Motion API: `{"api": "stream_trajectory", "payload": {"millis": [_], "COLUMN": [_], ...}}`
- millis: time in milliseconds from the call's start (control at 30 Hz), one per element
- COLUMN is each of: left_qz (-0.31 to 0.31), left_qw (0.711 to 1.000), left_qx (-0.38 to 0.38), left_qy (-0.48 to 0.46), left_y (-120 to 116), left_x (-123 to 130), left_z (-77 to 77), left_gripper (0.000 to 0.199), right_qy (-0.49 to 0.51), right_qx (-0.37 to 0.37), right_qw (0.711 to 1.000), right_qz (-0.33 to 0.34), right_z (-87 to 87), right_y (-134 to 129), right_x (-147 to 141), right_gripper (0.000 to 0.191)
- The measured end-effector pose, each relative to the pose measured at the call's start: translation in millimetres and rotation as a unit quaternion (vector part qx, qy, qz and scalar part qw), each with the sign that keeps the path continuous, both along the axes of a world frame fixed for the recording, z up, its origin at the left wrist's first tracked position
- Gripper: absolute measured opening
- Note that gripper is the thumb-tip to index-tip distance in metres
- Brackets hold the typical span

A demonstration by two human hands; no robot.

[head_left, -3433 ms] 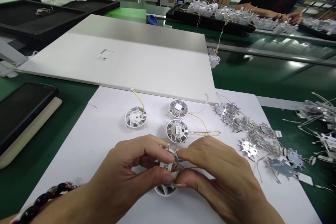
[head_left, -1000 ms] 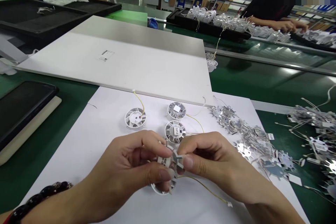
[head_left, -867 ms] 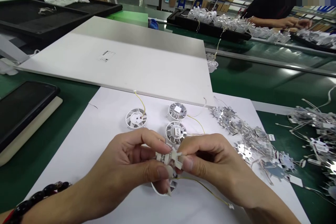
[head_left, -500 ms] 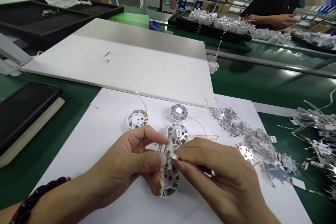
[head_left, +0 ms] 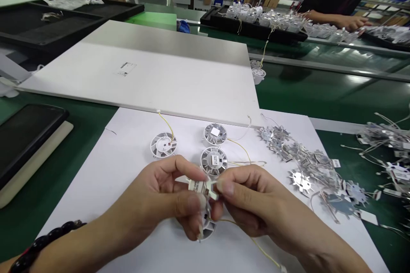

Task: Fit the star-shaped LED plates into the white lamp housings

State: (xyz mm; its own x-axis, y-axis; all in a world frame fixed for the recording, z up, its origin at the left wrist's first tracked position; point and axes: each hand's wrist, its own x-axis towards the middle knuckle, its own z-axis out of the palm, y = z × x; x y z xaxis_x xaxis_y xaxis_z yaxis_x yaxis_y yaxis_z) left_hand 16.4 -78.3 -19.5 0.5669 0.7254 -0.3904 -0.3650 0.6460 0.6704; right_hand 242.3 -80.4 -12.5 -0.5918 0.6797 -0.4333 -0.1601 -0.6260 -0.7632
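Observation:
My left hand (head_left: 166, 198) pinches a small silver metal plate with finned edges and a printed white label (head_left: 196, 185) between thumb and fingers. At the plate's right edge, the thumb and forefinger of my right hand (head_left: 253, 198) are pressed together on a small pale tab; what exactly they grip is partly hidden. Below my fingers lies a round white fan-like housing (head_left: 209, 231), mostly covered, with a yellow wire (head_left: 265, 256) running to a white connector. Just beyond are two housings fitted with finned plates, one with a blank white pad (head_left: 215, 132), one with a printed label (head_left: 215, 160).
An unfitted housing (head_left: 163, 145) lies on the white sheet (head_left: 105, 187). Finned metal plates (head_left: 301, 153) are piled to the right, with more (head_left: 393, 140) beyond. A phone (head_left: 28, 136) rests at left. Behind are a white board (head_left: 179, 68), a loaded black tray (head_left: 256, 25) and a co-worker's hand (head_left: 352, 22).
My right hand has turned, its thumb now on top at the plate's edge. My left hand keeps its hold. The view has shifted slightly, and the co-worker's hand has lowered to the parts.

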Motion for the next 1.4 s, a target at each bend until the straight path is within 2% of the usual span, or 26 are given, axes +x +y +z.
{"api": "stream_trajectory", "payload": {"millis": [67,133,233,333,533,667,800,933,1033,1133,1200,1233,1333,1367,1400], "left_qz": [-0.008,-0.011,-0.015,-0.020,-0.027,-0.027,-0.042,-0.030,-0.011,-0.005,0.001,0.005,0.006,0.001,-0.005], "left_qw": [0.998,0.995,0.979,0.952,0.938,0.937,0.947,0.976,0.993,0.996,0.998,0.999,0.999,0.998,0.997], "left_qx": [0.035,0.089,0.200,0.286,0.330,0.329,0.297,0.204,0.118,0.072,0.044,0.029,0.008,0.012,0.017], "left_qy": [-0.044,-0.043,0.040,0.104,0.102,0.113,0.116,0.070,-0.008,-0.050,-0.047,-0.044,-0.054,-0.064,-0.072], "left_y": [-2,-3,-2,0,1,3,2,-4,-6,-4,-4,-4,-4,-4,-4], "left_x": [-1,-1,-2,-5,-7,-6,-8,-10,-9,-7,-7,-7,-8,-8,-9], "left_z": [1.5,5.1,10.5,12.4,12.7,13.8,12.4,5.4,1.4,1.9,4.0,4.9,5.2,4.5,3.7], "left_gripper": [0.014,0.021,0.033,0.029,0.035,0.033,0.029,0.022,0.021,0.016,0.014,0.014,0.018,0.019,0.020], "right_qy": [0.018,0.030,0.028,0.033,0.051,0.051,0.049,0.057,0.061,0.003,-0.064,-0.100,-0.180,-0.195,-0.201], "right_qx": [-0.027,-0.069,-0.109,-0.106,-0.139,-0.138,-0.104,-0.030,0.032,0.109,0.219,0.296,0.506,0.546,0.569], "right_qw": [0.999,0.995,0.989,0.985,0.981,0.983,0.988,0.995,0.997,0.994,0.973,0.948,0.836,0.805,0.787], "right_qz": [0.032,0.061,0.096,0.129,0.129,0.109,0.101,0.076,0.025,-0.009,-0.041,-0.061,-0.113,-0.124,-0.129], "right_z": [0.7,0.7,-1.2,-3.4,-1.7,0.6,1.5,3.8,7.1,8.9,7.4,5.8,-1.2,-3.3,-4.8], "right_y": [1,3,4,4,4,4,4,5,2,-4,-7,-9,-12,-12,-13], "right_x": [-2,-3,-3,0,-3,-4,2,2,-3,-8,-10,-11,-11,-11,-11], "right_gripper": [0.052,0.045,0.030,0.023,0.015,0.014,0.034,0.042,0.034,0.027,0.020,0.018,0.024,0.027,0.029]}}
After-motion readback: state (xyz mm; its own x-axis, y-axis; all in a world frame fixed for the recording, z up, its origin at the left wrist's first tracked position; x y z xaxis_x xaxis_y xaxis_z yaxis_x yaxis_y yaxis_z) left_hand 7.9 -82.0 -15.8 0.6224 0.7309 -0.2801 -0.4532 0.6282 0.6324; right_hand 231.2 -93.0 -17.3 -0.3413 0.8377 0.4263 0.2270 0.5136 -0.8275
